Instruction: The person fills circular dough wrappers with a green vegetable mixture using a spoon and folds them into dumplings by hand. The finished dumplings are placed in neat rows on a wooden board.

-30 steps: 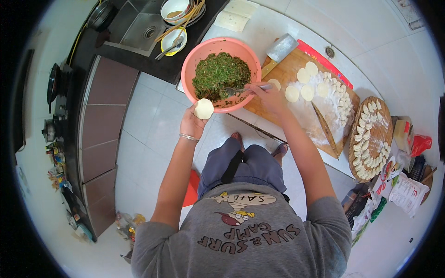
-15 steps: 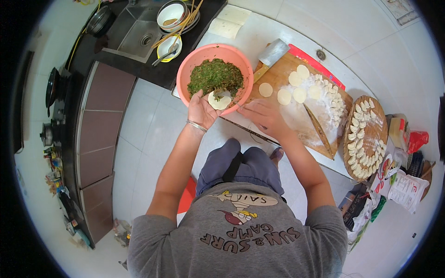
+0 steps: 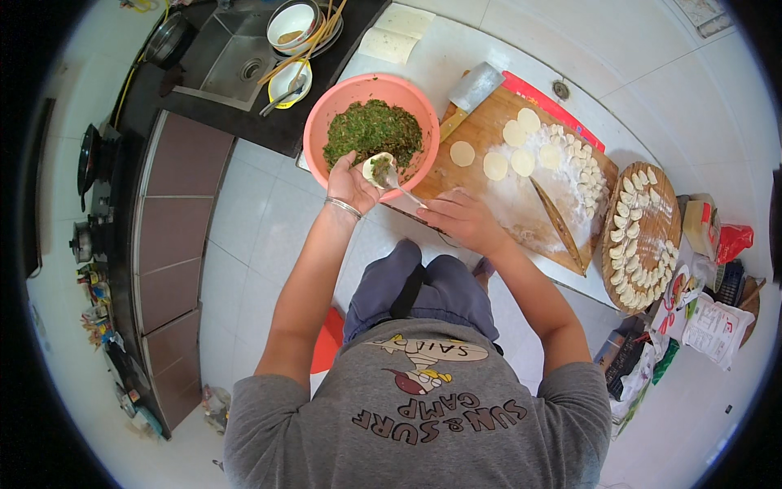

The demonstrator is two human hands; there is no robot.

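Note:
A round dumpling wrapper (image 3: 370, 173) rests in the fingers of my left hand (image 3: 351, 184), over the near rim of a pink bowl (image 3: 358, 90). Green chopped filling (image 3: 371, 130) fills much of that bowl, and a lump of it sits on the wrapper. My right hand (image 3: 461, 220) grips the handle of a metal spoon (image 3: 413, 198), whose tip touches the lump. To the right lies a floured wooden board (image 3: 487, 122) with several flat wrappers (image 3: 494, 166), small dough pieces (image 3: 580, 167) and a tapered wooden rolling pin (image 3: 557, 224).
A cleaver (image 3: 475, 86) lies across the board's far left corner. Right of the board, a round wooden tray (image 3: 649, 218) carries several rows of shaped dumplings (image 3: 627, 267). Stacked bowls (image 3: 292, 23), chopsticks and a small dish (image 3: 287, 81) stand by the sink (image 3: 236, 69) at the far left.
The spoon and its filling, blurred over the wrapper before, now show clearly against it. My right hand has shifted slightly right and nearer. The wrapper now looks more tilted and cupped.

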